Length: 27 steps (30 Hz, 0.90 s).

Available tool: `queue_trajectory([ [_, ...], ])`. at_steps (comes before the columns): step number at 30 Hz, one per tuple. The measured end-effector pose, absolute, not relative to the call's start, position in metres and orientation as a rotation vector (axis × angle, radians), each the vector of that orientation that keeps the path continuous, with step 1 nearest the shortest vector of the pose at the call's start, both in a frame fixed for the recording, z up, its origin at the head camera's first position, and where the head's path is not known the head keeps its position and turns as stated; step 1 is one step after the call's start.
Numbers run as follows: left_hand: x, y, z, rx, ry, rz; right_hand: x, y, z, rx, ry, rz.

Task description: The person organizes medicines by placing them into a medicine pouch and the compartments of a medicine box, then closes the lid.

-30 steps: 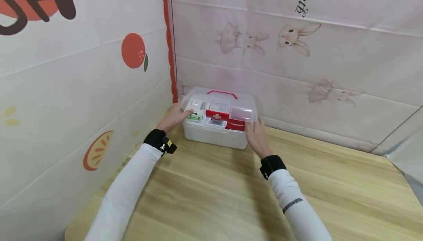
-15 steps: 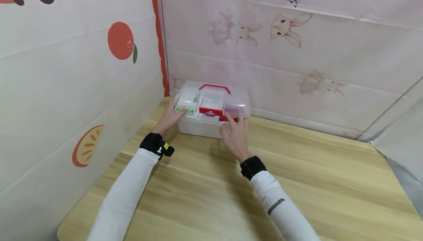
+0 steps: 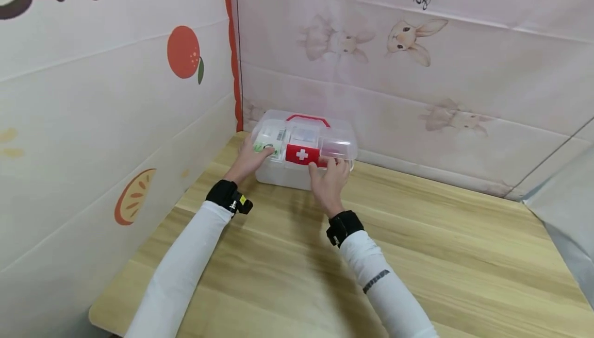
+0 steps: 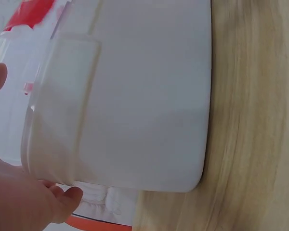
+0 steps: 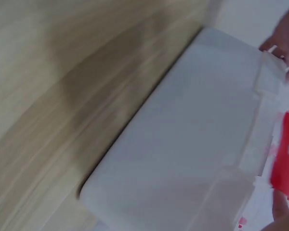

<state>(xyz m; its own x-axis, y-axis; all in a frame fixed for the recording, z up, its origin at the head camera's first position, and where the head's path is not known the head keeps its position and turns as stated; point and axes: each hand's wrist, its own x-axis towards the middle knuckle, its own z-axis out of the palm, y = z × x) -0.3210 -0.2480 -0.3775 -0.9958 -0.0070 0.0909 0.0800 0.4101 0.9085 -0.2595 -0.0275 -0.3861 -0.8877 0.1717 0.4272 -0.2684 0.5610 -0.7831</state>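
Observation:
A white first-aid box (image 3: 280, 177) stands on the wooden table, its clear lid (image 3: 341, 134) lying over the base. The red handle (image 3: 308, 117) is on top, and a red clasp (image 3: 301, 154) with a white cross is at the front. My left hand (image 3: 247, 163) grips the left end, thumb over the lid's front and fingers bent round the corner in the left wrist view. At the front right, my right hand (image 3: 329, 184) touches the lid's edge, thumb beside the clasp. Through the lid, a green-and-white package (image 3: 280, 136) shows inside.
Right behind the box is a pink wall covering (image 3: 371, 90) with printed rabbits. A fruit-printed covering (image 3: 139, 116) closes off the left side. The wooden table (image 3: 287, 260) extends to the front and right.
The lid has come down onto the base, and the red clasp now hangs lower over the front. My right hand has moved from the box's right end to its front. My left hand stays put.

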Motion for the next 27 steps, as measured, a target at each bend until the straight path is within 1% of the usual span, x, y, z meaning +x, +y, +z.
queue_trajectory([
  [3,-0.323,-0.247,-0.378,-0.045,-2.598,-1.625,-0.259,-0.029,-0.383,0.010,-2.321,1.352],
  [8,-0.324,-0.249,-0.388,-0.079,-2.587,-1.633,-0.254,-0.025,-0.389,0.096,-2.318,1.318],
  [16,-0.319,-0.255,-0.402,-0.334,-2.479,-1.781,-0.240,-0.013,-0.405,0.301,-2.345,1.135],
  [22,-0.316,-0.259,-0.405,-0.340,-2.476,-1.811,-0.236,0.007,-0.411,0.520,-2.277,0.774],
  [27,-0.314,-0.259,-0.405,-0.342,-2.492,-1.805,-0.243,0.027,-0.418,0.592,-2.150,0.528],
])
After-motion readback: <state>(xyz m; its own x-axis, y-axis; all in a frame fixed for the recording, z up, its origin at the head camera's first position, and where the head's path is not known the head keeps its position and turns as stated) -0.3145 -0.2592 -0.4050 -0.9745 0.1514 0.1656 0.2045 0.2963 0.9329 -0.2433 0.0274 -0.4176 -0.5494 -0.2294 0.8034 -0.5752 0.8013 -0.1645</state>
